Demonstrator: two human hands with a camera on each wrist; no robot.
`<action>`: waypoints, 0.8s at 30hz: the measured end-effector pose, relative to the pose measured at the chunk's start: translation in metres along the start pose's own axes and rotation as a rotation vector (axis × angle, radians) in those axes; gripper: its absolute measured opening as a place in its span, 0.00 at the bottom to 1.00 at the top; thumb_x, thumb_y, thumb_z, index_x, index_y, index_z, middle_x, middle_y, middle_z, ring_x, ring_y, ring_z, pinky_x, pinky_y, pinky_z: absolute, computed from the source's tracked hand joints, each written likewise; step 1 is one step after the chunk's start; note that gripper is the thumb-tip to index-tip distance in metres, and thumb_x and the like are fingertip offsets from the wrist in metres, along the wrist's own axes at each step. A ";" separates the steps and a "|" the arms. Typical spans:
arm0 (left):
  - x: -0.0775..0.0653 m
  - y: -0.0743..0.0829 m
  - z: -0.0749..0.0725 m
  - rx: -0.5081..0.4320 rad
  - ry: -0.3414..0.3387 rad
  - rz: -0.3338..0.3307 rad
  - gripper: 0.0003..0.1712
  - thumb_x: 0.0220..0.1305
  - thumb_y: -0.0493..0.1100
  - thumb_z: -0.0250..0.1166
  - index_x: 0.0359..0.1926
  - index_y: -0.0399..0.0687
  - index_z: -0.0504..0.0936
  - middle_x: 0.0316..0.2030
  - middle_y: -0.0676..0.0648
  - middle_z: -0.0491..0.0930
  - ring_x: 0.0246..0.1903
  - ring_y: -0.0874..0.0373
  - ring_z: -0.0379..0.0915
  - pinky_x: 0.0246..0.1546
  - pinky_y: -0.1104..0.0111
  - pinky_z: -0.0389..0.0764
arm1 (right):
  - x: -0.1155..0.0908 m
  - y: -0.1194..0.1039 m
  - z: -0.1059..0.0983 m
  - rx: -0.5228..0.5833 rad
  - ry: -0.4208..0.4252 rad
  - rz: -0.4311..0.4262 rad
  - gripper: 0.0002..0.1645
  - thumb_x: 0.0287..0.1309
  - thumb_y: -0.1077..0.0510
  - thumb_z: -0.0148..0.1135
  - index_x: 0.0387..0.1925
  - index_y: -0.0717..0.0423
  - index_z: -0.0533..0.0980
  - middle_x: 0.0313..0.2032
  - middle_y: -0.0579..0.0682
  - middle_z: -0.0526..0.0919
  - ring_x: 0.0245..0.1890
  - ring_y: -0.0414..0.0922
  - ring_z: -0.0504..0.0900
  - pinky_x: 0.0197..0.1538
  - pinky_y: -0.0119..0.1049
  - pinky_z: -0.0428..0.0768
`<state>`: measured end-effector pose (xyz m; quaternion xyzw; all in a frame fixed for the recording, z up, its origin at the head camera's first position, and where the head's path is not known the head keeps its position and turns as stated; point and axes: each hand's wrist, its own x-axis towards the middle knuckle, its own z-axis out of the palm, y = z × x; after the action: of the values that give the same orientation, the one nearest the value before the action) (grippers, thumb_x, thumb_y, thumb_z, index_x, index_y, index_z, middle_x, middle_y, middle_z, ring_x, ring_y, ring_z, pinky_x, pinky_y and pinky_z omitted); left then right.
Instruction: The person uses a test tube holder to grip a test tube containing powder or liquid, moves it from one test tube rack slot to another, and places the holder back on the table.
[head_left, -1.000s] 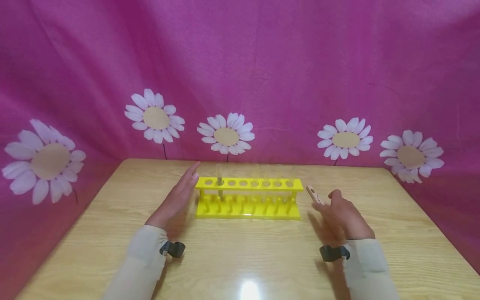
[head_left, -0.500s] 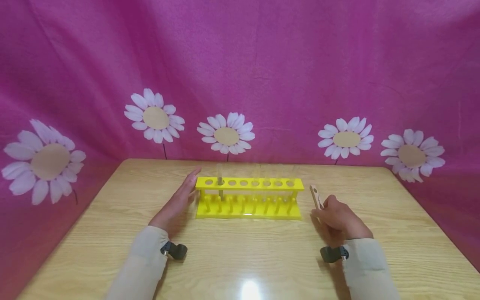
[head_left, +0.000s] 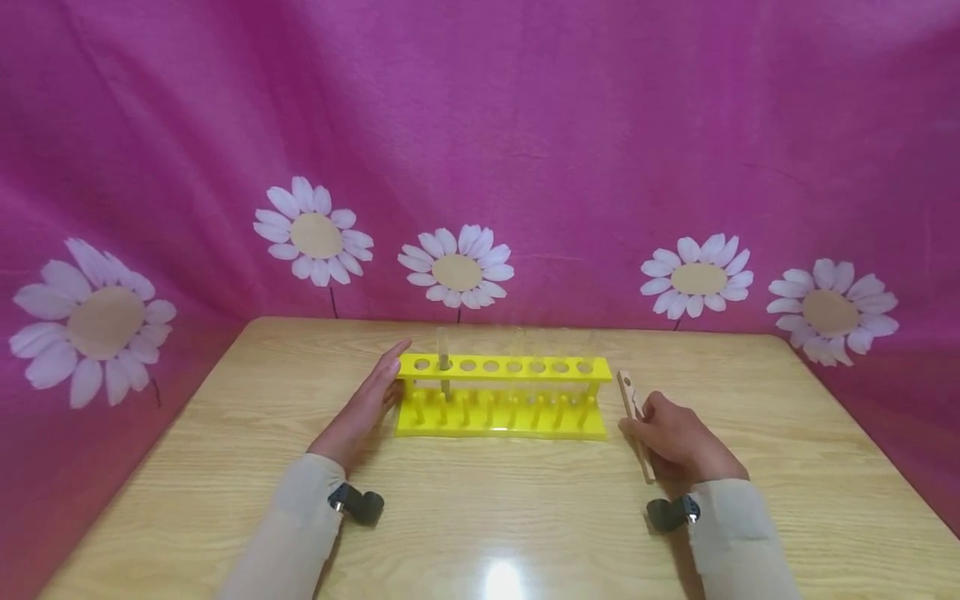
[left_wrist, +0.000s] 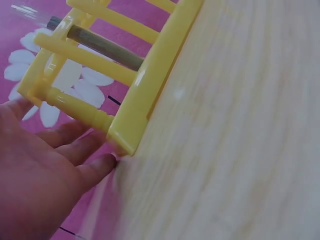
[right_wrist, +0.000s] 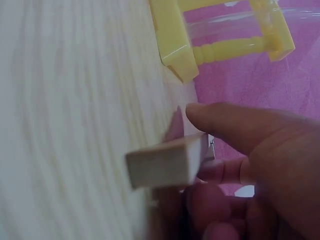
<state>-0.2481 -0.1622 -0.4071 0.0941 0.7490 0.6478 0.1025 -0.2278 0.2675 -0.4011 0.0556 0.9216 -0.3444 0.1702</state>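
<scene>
A yellow test tube rack (head_left: 502,368) stands upright on the table. One test tube with dark grey contents (head_left: 443,346) sits near its left end, and several clear tubes (head_left: 562,342) stand in its right half. My left hand (head_left: 360,412) touches the rack's left end. In the left wrist view its fingers (left_wrist: 75,137) are extended beside the end post and base. To the right of the rack, my right hand (head_left: 682,433) pinches a wooden test tube holder (head_left: 628,396) between thumb and fingers. The holder's blunt end (right_wrist: 160,165) faces the right wrist camera.
The pale wooden table (head_left: 495,508) reaches back to a magenta cloth (head_left: 570,150) printed with white daisies. That cloth also hangs along both sides. A dark wrist camera (head_left: 360,505) is strapped to the left wrist, another camera (head_left: 667,514) to the right.
My left fingers have closed in on the rack's left end. In my right hand the test tube holder has turned, and its near end now shows below the hand. The rack stays in place.
</scene>
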 end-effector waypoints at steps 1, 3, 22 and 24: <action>0.000 -0.001 0.000 -0.014 -0.002 0.008 0.32 0.73 0.65 0.38 0.74 0.72 0.48 0.76 0.54 0.36 0.73 0.46 0.40 0.72 0.52 0.43 | 0.000 0.000 0.000 0.006 -0.001 0.001 0.27 0.60 0.42 0.61 0.46 0.58 0.65 0.25 0.55 0.72 0.23 0.50 0.71 0.25 0.36 0.71; 0.001 -0.002 0.001 -0.045 -0.003 0.025 0.31 0.74 0.63 0.38 0.75 0.71 0.49 0.76 0.53 0.37 0.73 0.46 0.40 0.72 0.51 0.43 | 0.001 0.001 0.001 0.014 -0.003 -0.005 0.27 0.60 0.41 0.62 0.46 0.58 0.65 0.24 0.55 0.72 0.22 0.50 0.71 0.24 0.36 0.71; 0.004 -0.023 0.001 -0.066 0.081 0.195 0.28 0.75 0.58 0.42 0.73 0.67 0.57 0.71 0.46 0.58 0.66 0.48 0.59 0.70 0.49 0.53 | 0.002 -0.003 0.005 -0.175 0.043 -0.089 0.23 0.62 0.41 0.58 0.37 0.58 0.69 0.22 0.52 0.70 0.22 0.48 0.70 0.24 0.36 0.69; 0.004 -0.024 0.000 -0.056 0.089 0.197 0.27 0.75 0.57 0.43 0.72 0.68 0.59 0.68 0.46 0.61 0.66 0.49 0.60 0.70 0.50 0.54 | 0.004 -0.003 0.005 -0.170 0.039 -0.083 0.22 0.63 0.41 0.58 0.37 0.57 0.69 0.22 0.52 0.70 0.22 0.48 0.70 0.23 0.35 0.69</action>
<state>-0.2527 -0.1648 -0.4311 0.1352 0.7214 0.6791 0.0076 -0.2312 0.2620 -0.4039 0.0092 0.9522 -0.2705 0.1416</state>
